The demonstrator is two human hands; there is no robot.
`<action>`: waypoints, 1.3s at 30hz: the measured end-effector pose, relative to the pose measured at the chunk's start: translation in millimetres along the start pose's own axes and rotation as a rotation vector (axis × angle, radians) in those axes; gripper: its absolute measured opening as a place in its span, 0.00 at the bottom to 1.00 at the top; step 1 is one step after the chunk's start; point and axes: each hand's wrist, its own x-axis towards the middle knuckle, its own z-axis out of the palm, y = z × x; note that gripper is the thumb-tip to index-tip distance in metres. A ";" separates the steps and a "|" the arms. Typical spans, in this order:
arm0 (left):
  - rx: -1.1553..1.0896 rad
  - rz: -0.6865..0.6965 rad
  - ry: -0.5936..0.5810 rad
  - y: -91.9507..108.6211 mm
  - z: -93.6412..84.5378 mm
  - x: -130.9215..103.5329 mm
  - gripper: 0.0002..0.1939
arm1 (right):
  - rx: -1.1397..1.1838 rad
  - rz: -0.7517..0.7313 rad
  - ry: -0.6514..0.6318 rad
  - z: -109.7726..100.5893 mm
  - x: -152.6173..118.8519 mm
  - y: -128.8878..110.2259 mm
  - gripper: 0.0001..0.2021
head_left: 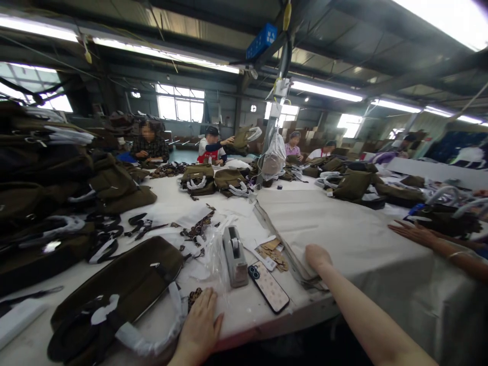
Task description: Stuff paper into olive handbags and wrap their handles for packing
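Observation:
My left hand (200, 325) lies flat on the white table (238, 312) near its front edge, fingers spread, beside the wrapped handle (168, 325) of an olive bag (129, 274). A small leopard-patterned piece (194, 296) shows at its fingertips. My right hand (317, 256) is curled on the edge of a stack of pale sheets (324, 218); its fingertips are hidden, so what it grips cannot be made out. Between my hands are a tape dispenser (235, 262), a phone (269, 287) with a patterned case, and some brown tags (275, 253).
Piled olive bags (34, 203) fill the left. More bags (196, 179) stand behind, near a metal post with a hanging plastic bag (273, 155). At the right, another person's hand (414, 233) rests on the sheets. Several people sit across the table.

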 end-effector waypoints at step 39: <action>-0.019 -0.010 -0.031 -0.6 4.4 4.5 0.28 | 0.292 0.152 0.154 -15.4 53.9 13.8 0.14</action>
